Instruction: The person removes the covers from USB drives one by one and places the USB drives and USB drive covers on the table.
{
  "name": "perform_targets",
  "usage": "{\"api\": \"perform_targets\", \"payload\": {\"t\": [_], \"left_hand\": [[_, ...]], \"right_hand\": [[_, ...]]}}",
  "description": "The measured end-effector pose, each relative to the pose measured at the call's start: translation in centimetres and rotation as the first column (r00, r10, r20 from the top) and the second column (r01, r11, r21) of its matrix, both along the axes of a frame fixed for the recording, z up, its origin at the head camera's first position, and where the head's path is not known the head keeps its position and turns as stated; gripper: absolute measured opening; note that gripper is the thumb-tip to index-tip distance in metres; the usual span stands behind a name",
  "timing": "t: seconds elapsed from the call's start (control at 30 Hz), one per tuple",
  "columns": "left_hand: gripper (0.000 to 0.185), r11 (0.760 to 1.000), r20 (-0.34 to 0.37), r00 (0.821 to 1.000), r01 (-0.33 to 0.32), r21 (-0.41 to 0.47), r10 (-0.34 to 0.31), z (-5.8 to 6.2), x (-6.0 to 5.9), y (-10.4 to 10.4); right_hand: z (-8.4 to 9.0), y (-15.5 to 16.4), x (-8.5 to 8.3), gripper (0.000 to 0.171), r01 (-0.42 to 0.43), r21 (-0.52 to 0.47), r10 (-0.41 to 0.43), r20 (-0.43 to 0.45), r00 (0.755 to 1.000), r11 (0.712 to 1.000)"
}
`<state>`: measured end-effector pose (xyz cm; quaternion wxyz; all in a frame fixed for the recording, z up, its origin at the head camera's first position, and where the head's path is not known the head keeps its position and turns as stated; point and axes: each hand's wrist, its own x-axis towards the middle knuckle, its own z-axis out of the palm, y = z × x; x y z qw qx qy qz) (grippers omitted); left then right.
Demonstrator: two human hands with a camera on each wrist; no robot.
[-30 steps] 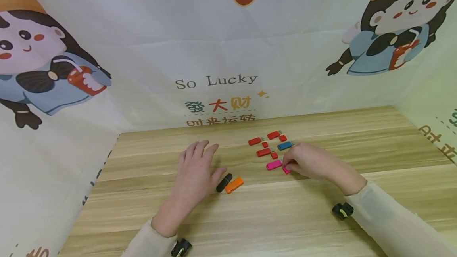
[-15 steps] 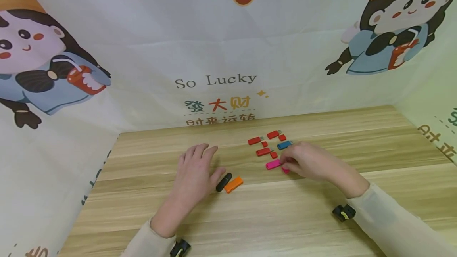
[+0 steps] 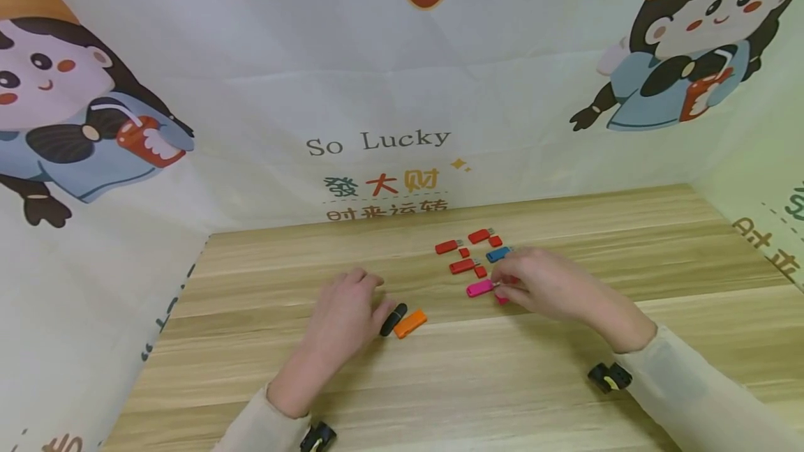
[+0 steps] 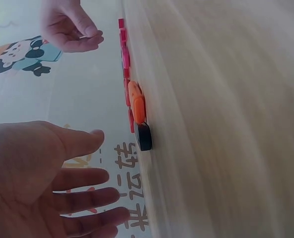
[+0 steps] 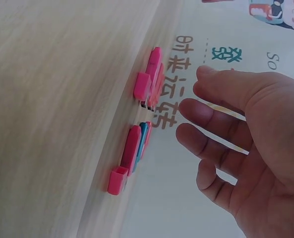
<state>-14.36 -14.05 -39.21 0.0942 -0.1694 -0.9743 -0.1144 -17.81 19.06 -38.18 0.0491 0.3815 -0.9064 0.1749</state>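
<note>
Plainly, risk could be lent by the smooth, wood-grained table (image 3: pixel 440 396), on which light pieces might be skidded by a careless brush. Nothing is held by the left hand (image 3: pixel 344 312), whose fingers are relaxed and slightly spread. Well apart from it, the right hand (image 3: pixel 546 281) is carried with loosely bent fingers, and nothing is seen gripped there either; if it were dropped too low, the pieces beneath could be knocked askew.

Just beside the left thumb, a rounded black stick (image 3: pixel 393 320) and a blockier orange stick (image 3: pixel 410 324) are laid; one might be nudged into the other by that thumb. At the right fingertips a glossy pink stick (image 3: pixel 480 289) is placed, its bare metal plug liable to be bumped. Beyond that hand, a blue stick (image 3: pixel 498 254) and red sticks (image 3: pixel 461 266) of similar plastic are grouped. Smallest, the squarish pink cap (image 5: pixel 143 87) and hollow red cap (image 5: pixel 118 180) lie below the right hand, where they could easily be flicked aside or mismatched.
</note>
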Motion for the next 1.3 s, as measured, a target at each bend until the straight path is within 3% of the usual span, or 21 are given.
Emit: {"api": "perform_targets", "payload": {"t": [0.6,0.93,1.3], "left_hand": [[0.025,0.999,0.175,0.984,0.006,-0.034,0.000,-0.6,-0.4,0.9],[0.015,0.998,0.180,0.983,0.032,-0.055,-0.021,-0.3,-0.4,1.1],[0.013,0.999,0.204,0.978,0.032,-0.019,-0.027,-0.3,-0.2,1.0]], "right_hand": [[0.5,-0.1,0.8,0.007,-0.044,-0.018,0.043,-0.068,0.997,0.999],[0.5,-0.2,0.9,0.007,-0.052,-0.012,0.051,-0.074,0.996,0.999],[0.8,-0.5,1.2,0.009,-0.059,-0.017,0.058,-0.054,0.997,0.998]]}}
